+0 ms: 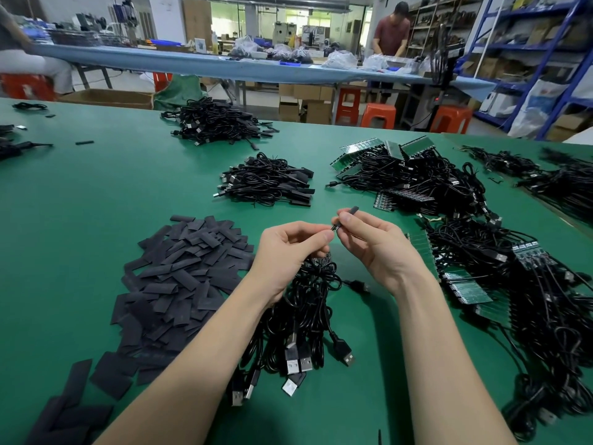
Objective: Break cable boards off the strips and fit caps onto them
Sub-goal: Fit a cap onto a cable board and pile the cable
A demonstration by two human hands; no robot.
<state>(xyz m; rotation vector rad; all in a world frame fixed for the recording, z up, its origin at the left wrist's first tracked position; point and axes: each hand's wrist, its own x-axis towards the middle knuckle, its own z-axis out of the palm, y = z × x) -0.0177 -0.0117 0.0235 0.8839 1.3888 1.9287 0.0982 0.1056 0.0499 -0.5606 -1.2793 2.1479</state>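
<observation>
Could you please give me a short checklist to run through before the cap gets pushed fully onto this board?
1. Right hand pinches the black cap: ok.
2. Left hand holds the cable bundle and pinches at the cap's near end: ok.
3. Board lined up with the cap's opening: cannot tell, fingers hide it.
4. Spare caps lie within reach on the left: ok.
5. Board strips wait on the right: ok.

The left hand [288, 248] hides the board [317, 261] it grips.

Green table [96, 194], cap pile [179, 271], cable heaps [266, 181], board strips [468, 293]
</observation>
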